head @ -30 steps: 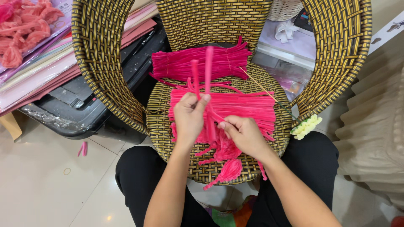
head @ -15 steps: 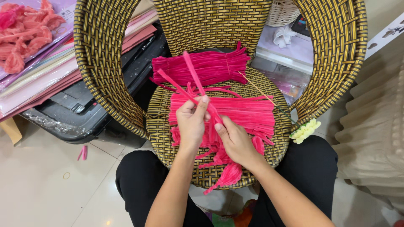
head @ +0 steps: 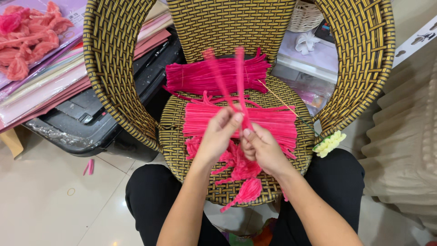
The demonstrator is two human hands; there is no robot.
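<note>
The left hand [head: 218,136] and the right hand [head: 261,148] meet over the seat of the woven chair [head: 114,68], both closed in a fingertip pinch on a pair of pink pipe cleaners [head: 239,77]; the stems rise from the pinch toward the chair back and show blurred, so they look to be in motion; the pinch point sits just above the loose heap of pink stems [head: 241,120] spread across the seat.

To do this twist well, I judge the grip should sit close to the crossing, the thumbs and forefingers holding firm while the free ends turn, so the wire binds tight and does not slip; keeping the stems even in length before turning should give a neater result; the work is best held clear of the heap so no stray stem gets caught in.

A tied bundle of pink stems [head: 214,75] lies further back on the seat, touching the chair back; a finished pink tuft [head: 248,191] hangs at the seat's front edge; a thin stick [head: 282,105] lies slanted at the right of the heap, ending near a pale yellow flower [head: 328,143].

At the upper left, flat sheets in pink and cream [head: 50,86] lie stacked, with pink made pieces [head: 27,34] on top under clear wrap; a black case [head: 91,118] sits below them; a white strip with dark marks [head: 416,38] lies at the upper right, too small to make out.
</note>
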